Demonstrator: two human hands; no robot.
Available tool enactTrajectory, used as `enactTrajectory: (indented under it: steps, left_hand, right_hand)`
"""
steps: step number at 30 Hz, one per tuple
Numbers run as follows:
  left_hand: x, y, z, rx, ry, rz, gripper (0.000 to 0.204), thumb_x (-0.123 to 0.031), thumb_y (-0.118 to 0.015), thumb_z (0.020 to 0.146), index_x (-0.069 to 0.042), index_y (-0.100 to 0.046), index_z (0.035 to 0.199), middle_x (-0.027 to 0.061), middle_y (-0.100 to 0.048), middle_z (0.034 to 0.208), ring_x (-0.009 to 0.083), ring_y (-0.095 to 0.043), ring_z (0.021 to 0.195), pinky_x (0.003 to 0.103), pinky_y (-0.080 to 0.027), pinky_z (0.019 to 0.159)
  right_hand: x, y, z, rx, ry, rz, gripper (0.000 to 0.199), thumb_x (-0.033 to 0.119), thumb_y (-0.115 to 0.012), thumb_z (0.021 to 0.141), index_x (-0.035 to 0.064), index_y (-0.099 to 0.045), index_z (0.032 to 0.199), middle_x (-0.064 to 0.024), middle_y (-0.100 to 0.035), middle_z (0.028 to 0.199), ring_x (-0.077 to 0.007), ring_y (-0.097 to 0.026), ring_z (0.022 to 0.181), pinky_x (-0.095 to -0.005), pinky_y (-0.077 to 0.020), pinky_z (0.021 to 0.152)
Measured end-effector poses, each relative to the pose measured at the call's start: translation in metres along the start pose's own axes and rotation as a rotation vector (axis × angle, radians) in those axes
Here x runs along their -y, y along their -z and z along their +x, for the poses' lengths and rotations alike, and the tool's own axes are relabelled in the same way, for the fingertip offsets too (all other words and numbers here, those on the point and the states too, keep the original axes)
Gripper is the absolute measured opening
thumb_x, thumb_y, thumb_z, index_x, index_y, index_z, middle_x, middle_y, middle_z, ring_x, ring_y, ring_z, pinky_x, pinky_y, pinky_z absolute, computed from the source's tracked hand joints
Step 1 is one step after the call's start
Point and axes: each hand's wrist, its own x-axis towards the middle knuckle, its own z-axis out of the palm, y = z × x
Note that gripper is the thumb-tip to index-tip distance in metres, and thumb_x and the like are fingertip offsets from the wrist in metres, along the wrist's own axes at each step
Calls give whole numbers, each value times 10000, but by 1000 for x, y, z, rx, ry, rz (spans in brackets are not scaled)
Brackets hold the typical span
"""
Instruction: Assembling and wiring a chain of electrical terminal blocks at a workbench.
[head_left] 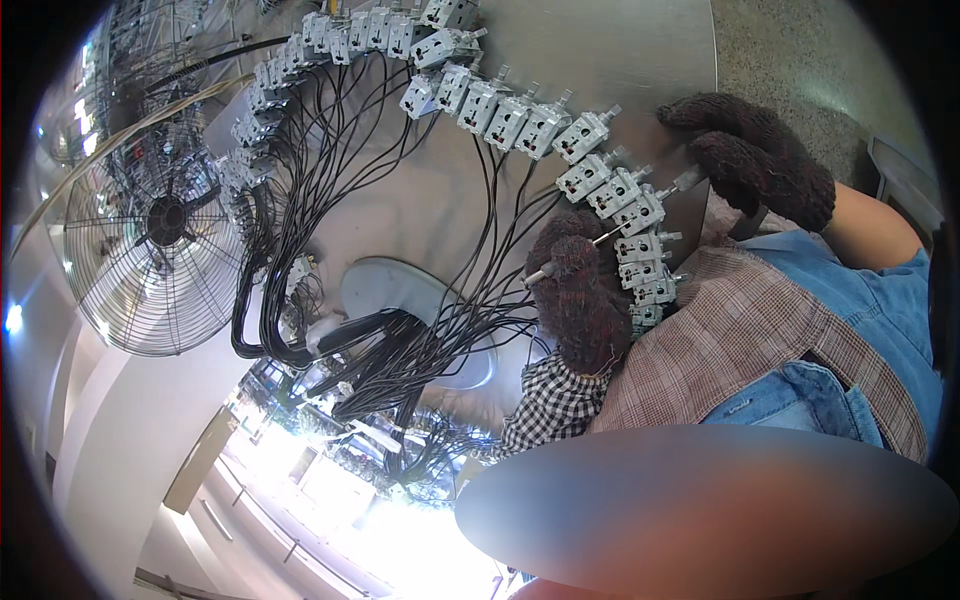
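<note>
Pale grey clamp-like blocks (638,210), several of them, stand in a curved row along a metal tabletop. My left hand (580,295), in a dark knitted glove, is closed beside the near end of the row. A thin metal rod (606,236) runs through its fingers toward one block, with a pale tip (540,273) sticking out on the far side. My right hand (755,160), gloved alike, is on the other side of the row. Its curled fingers meet a grey handle-like piece (689,178) in line with the rod; the upper finger stretches out. Whether rod and piece are joined I cannot tell.
Black cables (400,365) run from the blocks into a thick bundle at the middle left. A round grey plate (395,285) lies beneath them. A large caged fan (160,225) stands at the left. The metal tabletop (600,50) ends at a straight edge at the upper right.
</note>
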Motion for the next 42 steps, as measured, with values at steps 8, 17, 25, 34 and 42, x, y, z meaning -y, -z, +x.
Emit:
enactTrajectory:
  steps: [8,17,25,34,42]
  left_hand:
    - [-6,4,8,120,137,-308,310,-249,-493,929,35,-500,1053,170,-572,995,283,-611,952,402,-544,830]
    - [2,4,7,59,113,-445,326,-267,-458,948,45,-492,1036,207,-575,1074,292,-616,968,403,-552,825]
    - [-7,0,7,66,161,-468,425,-327,-475,959,61,-480,1133,192,-574,1086,280,-622,970,376,-557,836]
    - [-3,3,7,91,171,-518,423,-331,-454,967,47,-469,1157,198,-556,1111,282,-603,1010,386,-544,873]
    - [-1,3,8,112,161,-473,377,-358,-480,952,12,-474,1026,197,-559,1066,301,-614,971,419,-559,822]
  right_hand:
    - [2,-1,0,19,-40,45,326,252,-558,931,109,-583,1223,-10,-570,715,-63,-515,515,-213,-416,405]
    - [2,2,1,63,34,36,339,278,-570,928,107,-584,1220,-8,-559,716,-64,-515,531,-217,-423,432]
    - [4,7,2,111,10,-45,364,273,-549,938,108,-543,1262,-22,-580,751,-67,-535,575,-217,-442,456]
    - [-10,11,3,89,273,-146,331,239,-525,954,93,-548,1250,-36,-615,793,-70,-546,578,-214,-459,480]
    - [-13,7,0,76,244,-65,353,216,-531,950,100,-527,1284,-36,-622,799,-71,-551,578,-212,-463,492]
